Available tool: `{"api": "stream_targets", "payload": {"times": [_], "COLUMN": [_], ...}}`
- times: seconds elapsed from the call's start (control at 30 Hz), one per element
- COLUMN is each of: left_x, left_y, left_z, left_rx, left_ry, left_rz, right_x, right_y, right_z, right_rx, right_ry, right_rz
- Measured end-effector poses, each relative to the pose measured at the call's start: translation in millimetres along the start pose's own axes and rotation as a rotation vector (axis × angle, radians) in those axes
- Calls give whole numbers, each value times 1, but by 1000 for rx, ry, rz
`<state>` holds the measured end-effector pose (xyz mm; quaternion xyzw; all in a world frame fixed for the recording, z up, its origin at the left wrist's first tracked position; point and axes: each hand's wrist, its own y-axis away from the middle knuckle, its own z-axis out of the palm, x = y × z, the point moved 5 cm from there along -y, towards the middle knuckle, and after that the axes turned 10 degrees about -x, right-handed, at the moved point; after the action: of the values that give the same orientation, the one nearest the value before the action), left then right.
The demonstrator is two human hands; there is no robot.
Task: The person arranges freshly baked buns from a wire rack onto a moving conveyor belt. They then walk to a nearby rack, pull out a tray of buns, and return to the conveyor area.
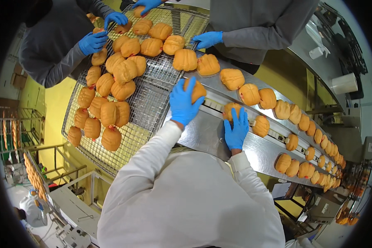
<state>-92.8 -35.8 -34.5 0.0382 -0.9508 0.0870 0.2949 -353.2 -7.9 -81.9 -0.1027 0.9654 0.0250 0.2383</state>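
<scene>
Left hand (184, 103) clasps bun (196, 90) at frame centre; right hand (236, 130) flat, fingers spread, on second bun (230, 110) on steel conveyor (202, 134).

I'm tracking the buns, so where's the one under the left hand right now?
In the head view, the bun lies just above centre under the left hand, where the wire rack meets the steel conveyor.

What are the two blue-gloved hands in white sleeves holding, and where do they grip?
The left hand clasps a bun over its top and side. The right hand lies on another bun from its near side; a true grip cannot be told.
</scene>
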Motion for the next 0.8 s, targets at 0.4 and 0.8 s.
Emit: {"api": "stream_targets", "payload": {"times": [0.4, 0.8], "left_x": [-32, -175], "left_y": [-1, -61], "left_z": [-60, -181], "left_rx": [-10, -161], "left_ry": [-12, -346], "left_rz": [-28, -351], "right_x": [-79, -228], "right_y": [-40, -215], "right_z": [-13, 45], "right_rx": [22, -16], "right_ry": [-532, -34], "right_rz": [-187, -133]}}
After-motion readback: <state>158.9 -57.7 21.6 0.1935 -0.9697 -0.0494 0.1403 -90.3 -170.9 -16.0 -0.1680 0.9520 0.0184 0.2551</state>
